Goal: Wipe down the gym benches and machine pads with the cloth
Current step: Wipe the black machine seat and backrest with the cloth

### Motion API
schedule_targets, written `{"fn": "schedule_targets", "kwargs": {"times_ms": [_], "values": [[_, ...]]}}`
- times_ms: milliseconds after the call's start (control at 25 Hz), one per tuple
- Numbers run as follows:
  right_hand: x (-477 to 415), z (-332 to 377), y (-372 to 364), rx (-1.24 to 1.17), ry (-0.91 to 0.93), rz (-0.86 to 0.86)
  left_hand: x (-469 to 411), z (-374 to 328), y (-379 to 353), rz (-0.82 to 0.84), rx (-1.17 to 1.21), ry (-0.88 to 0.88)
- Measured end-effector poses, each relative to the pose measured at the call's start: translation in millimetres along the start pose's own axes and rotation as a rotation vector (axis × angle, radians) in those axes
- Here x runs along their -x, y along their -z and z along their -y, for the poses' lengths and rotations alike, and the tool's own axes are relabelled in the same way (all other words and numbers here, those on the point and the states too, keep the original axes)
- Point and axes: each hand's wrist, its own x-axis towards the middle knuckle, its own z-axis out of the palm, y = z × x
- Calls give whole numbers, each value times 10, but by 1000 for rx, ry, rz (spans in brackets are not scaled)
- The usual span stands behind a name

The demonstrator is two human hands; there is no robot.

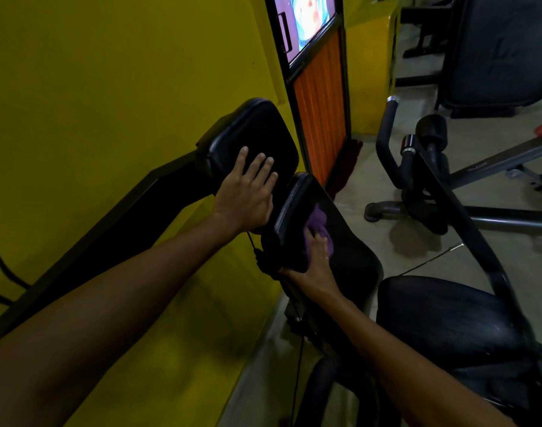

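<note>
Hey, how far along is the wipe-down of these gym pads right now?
Done: no pad shows a clear wiped mark, so I cannot tell. In hand: the right hand presses the purple cloth on the lower black pad while the left hand rests flat on the upper pad by the yellow wall. Left, probably: the seat pad at lower right and the padded bench at the back.

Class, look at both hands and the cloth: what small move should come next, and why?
Probably slide the right hand with the purple cloth up along the near pad, since the cloth covers only a small patch of it, while the left hand lies flat on the far pad.
</note>
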Motion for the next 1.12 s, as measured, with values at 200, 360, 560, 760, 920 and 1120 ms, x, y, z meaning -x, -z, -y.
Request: {"fn": "schedule_targets", "kwargs": {"times_ms": [200,360,560,760,920,1120], "values": [[-247,612,-169,264,343,-192,8,-13,15,5,-15,0],[-177,381,-270,284,382,-283,13,-51,59,55,-14,11],[101,-205,-283,240,241,-255,-34,-282,46,104,27,-49],[125,-295,-218,82,116,-180,-221,-735,-137,206,59,-117],[106,-485,-95,-30,62,-126,-380,-966,-333,246,224,-60],[-523,-687,206,36,-281,-101,-436,-1100,-448,233,376,11]]}}
